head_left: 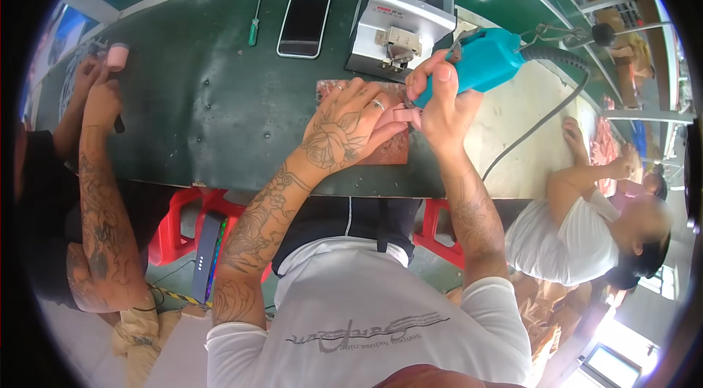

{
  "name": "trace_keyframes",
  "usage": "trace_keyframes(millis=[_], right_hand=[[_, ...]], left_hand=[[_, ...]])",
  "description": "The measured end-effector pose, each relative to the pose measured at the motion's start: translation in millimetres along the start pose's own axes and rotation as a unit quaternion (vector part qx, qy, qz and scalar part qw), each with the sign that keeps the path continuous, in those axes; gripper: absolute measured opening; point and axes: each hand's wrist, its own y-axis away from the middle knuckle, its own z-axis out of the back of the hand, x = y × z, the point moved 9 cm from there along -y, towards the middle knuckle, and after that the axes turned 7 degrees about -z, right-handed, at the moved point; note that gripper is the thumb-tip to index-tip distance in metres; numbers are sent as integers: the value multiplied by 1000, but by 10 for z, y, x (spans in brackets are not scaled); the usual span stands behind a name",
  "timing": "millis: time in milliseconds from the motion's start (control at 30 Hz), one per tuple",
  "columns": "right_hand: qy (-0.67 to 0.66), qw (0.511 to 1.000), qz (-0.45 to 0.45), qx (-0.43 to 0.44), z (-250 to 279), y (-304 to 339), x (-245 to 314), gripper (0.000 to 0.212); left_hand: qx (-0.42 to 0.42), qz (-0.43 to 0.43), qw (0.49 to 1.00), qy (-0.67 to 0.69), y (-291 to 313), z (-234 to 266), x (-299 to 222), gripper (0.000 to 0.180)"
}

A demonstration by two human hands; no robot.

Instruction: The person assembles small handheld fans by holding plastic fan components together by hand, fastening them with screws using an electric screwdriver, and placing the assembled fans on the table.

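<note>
My left hand [351,124], with rings on its fingers, is closed on a small pink piece [405,115] above a worn reddish board [388,153]. My right hand [445,106] grips the lower end of a teal handheld power tool [483,60]. The tool slants down to the left, its tip close to the pink piece. My fingers partly hide both the tip and the piece, so I cannot tell if they touch. A dark ribbed cable [560,57] leaves the tool's upper end.
A grey boxy machine [399,18] stands just beyond the board. Left of it lie a phone [304,24] and a green-handled screwdriver [254,30]. A co-worker at left holds a pink cup-shaped piece [117,57]; another person [571,241] sits at right. Red stools [172,230] stand below the table.
</note>
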Motion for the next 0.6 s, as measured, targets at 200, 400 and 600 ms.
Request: trace_keyframes(millis=[200,400,600], right_hand=[[47,999,-25,1,-20,-29,78,42],[27,993,109,-30,-109,-290,359,38],[66,985,159,-14,-293,-425,308,28]], left_hand=[[-5,1,1000,1,36,-11,16,41],[-3,-4,1000,3,33,46,-4,36],[31,22,999,33,50,-14,24,37]])
